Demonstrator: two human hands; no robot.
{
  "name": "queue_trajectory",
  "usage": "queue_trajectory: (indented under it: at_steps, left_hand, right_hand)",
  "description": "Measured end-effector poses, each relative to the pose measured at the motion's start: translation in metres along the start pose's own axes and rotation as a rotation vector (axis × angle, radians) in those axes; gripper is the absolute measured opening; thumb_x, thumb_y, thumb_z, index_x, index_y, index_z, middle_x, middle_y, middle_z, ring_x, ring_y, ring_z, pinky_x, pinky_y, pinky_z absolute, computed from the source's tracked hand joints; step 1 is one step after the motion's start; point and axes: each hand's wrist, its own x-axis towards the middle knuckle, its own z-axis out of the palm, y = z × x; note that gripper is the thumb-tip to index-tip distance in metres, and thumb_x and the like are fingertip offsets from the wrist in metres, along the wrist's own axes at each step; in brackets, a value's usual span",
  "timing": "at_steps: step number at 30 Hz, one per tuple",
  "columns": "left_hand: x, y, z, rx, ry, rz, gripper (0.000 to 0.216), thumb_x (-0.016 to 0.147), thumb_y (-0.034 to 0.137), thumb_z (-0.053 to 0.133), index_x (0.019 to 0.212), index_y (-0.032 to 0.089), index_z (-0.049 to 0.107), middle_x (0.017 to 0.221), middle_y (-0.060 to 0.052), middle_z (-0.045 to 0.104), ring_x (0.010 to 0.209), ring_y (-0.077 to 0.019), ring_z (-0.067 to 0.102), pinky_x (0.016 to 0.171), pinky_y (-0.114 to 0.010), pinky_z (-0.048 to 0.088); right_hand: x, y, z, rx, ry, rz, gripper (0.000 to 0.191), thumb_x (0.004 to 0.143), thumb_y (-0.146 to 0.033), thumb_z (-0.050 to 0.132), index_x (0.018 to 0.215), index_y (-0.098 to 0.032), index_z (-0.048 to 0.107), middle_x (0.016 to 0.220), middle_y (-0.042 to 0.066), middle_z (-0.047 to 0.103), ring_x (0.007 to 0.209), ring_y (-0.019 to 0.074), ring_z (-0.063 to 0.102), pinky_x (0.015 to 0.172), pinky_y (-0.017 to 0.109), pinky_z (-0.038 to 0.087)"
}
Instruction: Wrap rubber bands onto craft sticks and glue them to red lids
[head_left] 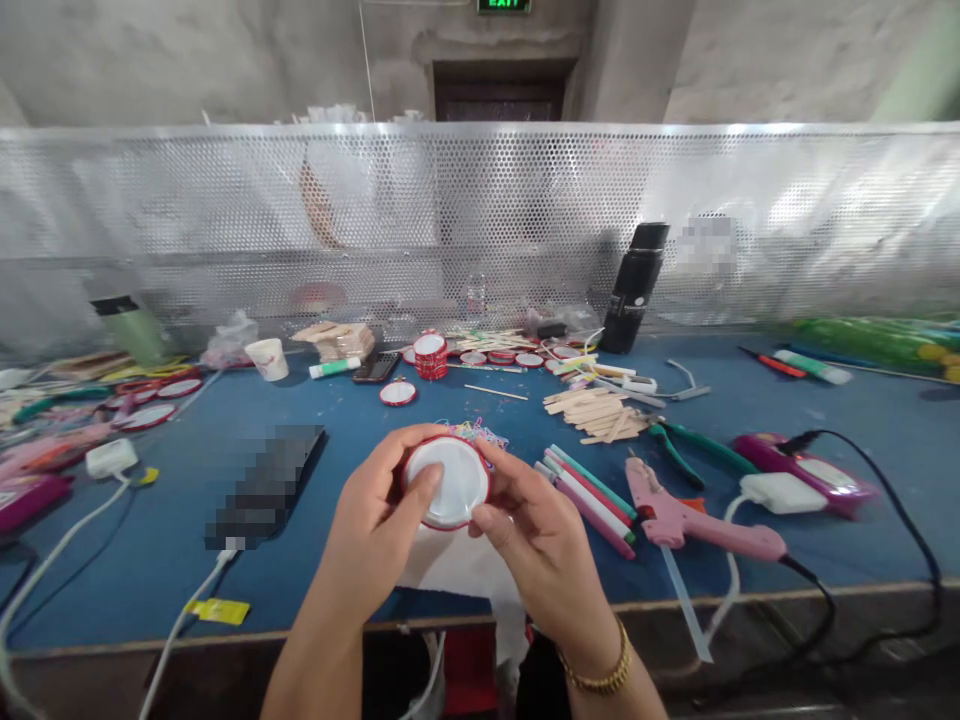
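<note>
Between my two hands is a small round disc (450, 475) with a white face and a red rim, raised over the front of the blue table. My left hand (382, 510) grips its left side, the thumb lying across the white face. On the right, my right hand (536, 535) pinches the lower right edge between thumb and fingers. Behind the disc lies a tangle of thin coloured threads (480, 432), partly hidden by my hands. White paper (442, 562) lies below the disc. A similar red-rimmed disc (397, 392) rests farther back.
To the right are markers (589, 500), a pink glue gun (697, 525), green-handled pliers (679, 455) and wooden sticks (596, 412). A phone (270, 485) with a cable lies left. Stacked red-rimmed discs (430, 357), a paper cup (267, 359) and a black flask (634, 290) stand before the perforated metal screen (525, 220).
</note>
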Motion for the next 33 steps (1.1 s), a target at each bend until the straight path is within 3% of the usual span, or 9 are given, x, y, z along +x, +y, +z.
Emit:
queue_trajectory:
  at_steps: [6,9,13,17,22,26,29,33]
  left_hand:
    - [0.000,-0.005,0.000,-0.097,-0.006,-0.069,0.048,0.092,0.036,0.069,0.137,0.026,0.057,0.102,-0.002,0.072,0.085,-0.0186,0.068,0.074,-0.028,0.056]
    - [0.001,-0.005,-0.002,-0.060,0.003,-0.087,0.041,0.090,0.033,0.070,0.129,0.025,0.063,0.097,-0.001,0.072,0.082,-0.0175,0.067,0.072,-0.027,0.054]
    - [0.002,-0.003,-0.003,-0.019,-0.002,-0.068,0.026,0.089,0.030,0.068,0.114,0.024,0.072,0.106,-0.003,0.076,0.091,-0.0190,0.070,0.080,-0.029,0.055]
    - [0.004,-0.001,0.001,-0.022,0.022,-0.065,0.023,0.089,0.035,0.069,0.107,0.022,0.074,0.100,-0.004,0.078,0.085,-0.0198,0.071,0.075,-0.029,0.056]
    - [0.004,0.004,0.009,-0.001,0.097,-0.056,0.023,0.087,0.040,0.072,0.097,0.020,0.073,0.086,-0.004,0.075,0.072,-0.0185,0.069,0.062,-0.027,0.055]
    - [0.002,0.009,0.014,0.181,0.061,0.078,0.014,0.092,0.033,0.068,0.093,0.021,0.074,0.087,-0.003,0.076,0.073,-0.0173,0.067,0.067,-0.027,0.054]
    - [0.001,0.011,0.013,0.296,0.055,0.177,0.011,0.095,0.027,0.064,0.093,0.022,0.073,0.087,-0.003,0.075,0.075,-0.0170,0.066,0.070,-0.027,0.052]
    - [0.000,0.012,0.013,0.315,0.045,0.225,0.008,0.095,0.023,0.065,0.091,0.023,0.072,0.085,-0.001,0.074,0.073,-0.0162,0.064,0.069,-0.026,0.050]
  right_hand:
    - [0.002,0.001,0.003,-0.022,0.048,0.057,0.038,0.095,-0.024,0.067,0.133,-0.027,0.068,0.102,0.005,0.077,0.083,0.0171,0.072,0.070,0.029,0.062]
    - [0.003,0.004,0.003,-0.026,0.088,0.075,0.032,0.093,-0.023,0.067,0.124,-0.024,0.071,0.104,0.008,0.078,0.083,0.0180,0.073,0.069,0.029,0.062]
    - [0.005,0.005,0.002,-0.030,0.126,0.080,0.023,0.091,-0.024,0.068,0.113,-0.023,0.075,0.096,0.007,0.078,0.074,0.0158,0.072,0.065,0.027,0.061]
    - [0.006,0.003,0.002,-0.070,0.141,0.053,0.024,0.093,-0.023,0.068,0.116,-0.023,0.072,0.095,0.005,0.076,0.075,0.0164,0.072,0.067,0.029,0.061]
    - [0.005,-0.007,0.004,-0.434,0.322,-0.209,0.010,0.091,-0.023,0.074,0.101,-0.025,0.072,0.088,0.004,0.071,0.082,0.0204,0.066,0.075,0.036,0.054]
    - [0.006,-0.013,0.007,-0.610,0.235,-0.209,0.007,0.094,-0.021,0.070,0.093,-0.026,0.075,0.084,0.005,0.068,0.079,0.0211,0.060,0.075,0.037,0.046]
    - [0.006,-0.013,0.008,-0.443,0.229,-0.097,0.014,0.096,-0.024,0.067,0.081,-0.024,0.069,0.082,0.003,0.064,0.080,0.0198,0.057,0.075,0.035,0.044]
    - [0.006,-0.008,0.011,0.056,0.329,0.183,0.026,0.100,-0.042,0.061,0.083,-0.023,0.058,0.073,-0.003,0.053,0.067,0.0142,0.048,0.063,0.028,0.041]
